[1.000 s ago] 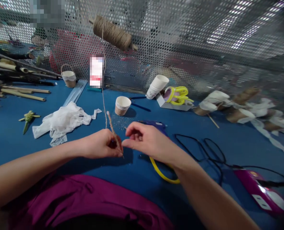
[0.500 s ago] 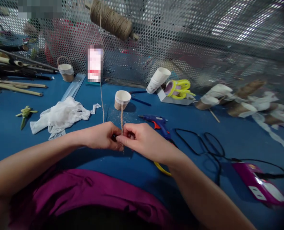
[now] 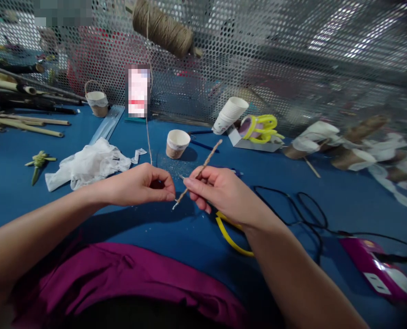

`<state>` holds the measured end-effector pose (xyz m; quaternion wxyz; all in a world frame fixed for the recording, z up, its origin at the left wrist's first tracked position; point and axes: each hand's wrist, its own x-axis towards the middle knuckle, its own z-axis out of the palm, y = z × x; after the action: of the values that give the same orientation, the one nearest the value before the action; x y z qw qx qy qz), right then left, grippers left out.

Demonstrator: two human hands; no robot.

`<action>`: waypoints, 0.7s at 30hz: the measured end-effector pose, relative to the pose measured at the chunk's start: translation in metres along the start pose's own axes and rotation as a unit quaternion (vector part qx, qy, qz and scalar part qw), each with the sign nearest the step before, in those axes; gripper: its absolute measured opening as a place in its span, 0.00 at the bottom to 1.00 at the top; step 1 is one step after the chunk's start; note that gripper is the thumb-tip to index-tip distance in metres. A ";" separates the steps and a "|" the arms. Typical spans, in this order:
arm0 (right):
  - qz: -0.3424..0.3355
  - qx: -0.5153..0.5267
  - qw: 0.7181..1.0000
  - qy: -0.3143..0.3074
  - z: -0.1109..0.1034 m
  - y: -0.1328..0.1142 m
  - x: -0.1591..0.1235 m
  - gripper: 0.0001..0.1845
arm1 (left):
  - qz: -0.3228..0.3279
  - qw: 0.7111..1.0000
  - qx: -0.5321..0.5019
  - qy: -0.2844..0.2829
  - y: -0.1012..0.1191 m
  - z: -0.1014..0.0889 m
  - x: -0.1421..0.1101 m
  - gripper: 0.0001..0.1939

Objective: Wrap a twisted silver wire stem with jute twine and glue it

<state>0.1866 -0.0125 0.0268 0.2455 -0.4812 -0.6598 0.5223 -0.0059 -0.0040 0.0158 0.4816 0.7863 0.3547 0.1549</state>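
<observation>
My right hand (image 3: 217, 189) pinches a thin twine-wrapped stick (image 3: 209, 157) between thumb and fingers. The stick slants, its upper end to the right and a pale bare tip at the lower left. Fingertips of my left hand (image 3: 152, 183) are closed at that lower end, where the twine (image 3: 149, 141) seems to be pinched; the strand runs up from behind this hand towards the spool (image 3: 162, 28). Beyond both hands stands a small paper cup (image 3: 177, 150) with a brown wrapped band. The glue gun (image 3: 237, 172) is mostly hidden behind my right hand.
White lace (image 3: 90, 165) and a folded green figure (image 3: 39, 162) lie left. Yellow-handled scissors (image 3: 234, 237) sit below my right forearm. A black cord (image 3: 292, 219) leads to a purple power strip (image 3: 371, 265). Stacked cups (image 3: 229, 114) lean near the mesh wall.
The twine-wrapped stick has turned from upright to slanting right. My right hand has shifted slightly right, covering the glue gun; my left fingers have moved to the stick's lower end.
</observation>
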 end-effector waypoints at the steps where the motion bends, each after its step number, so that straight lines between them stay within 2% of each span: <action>1: 0.002 0.009 1.000 -0.004 0.000 0.000 0.000 0.08 | 0.002 1.000 0.000 0.001 0.000 0.000 0.000 0.09; 9: -0.002 0.065 0.997 -0.032 -0.002 0.003 0.000 0.08 | 0.007 1.000 -0.009 -0.003 -0.004 0.000 -0.001 0.09; 21: -0.011 0.097 0.992 -0.082 -0.005 0.006 0.001 0.05 | 0.016 1.000 -0.020 -0.002 -0.006 -0.001 -0.001 0.08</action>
<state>0.1929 -0.0097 0.0228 0.2416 -0.4035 -0.6288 0.6192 -0.0093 -0.0027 0.0111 0.4958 0.7823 0.3377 0.1680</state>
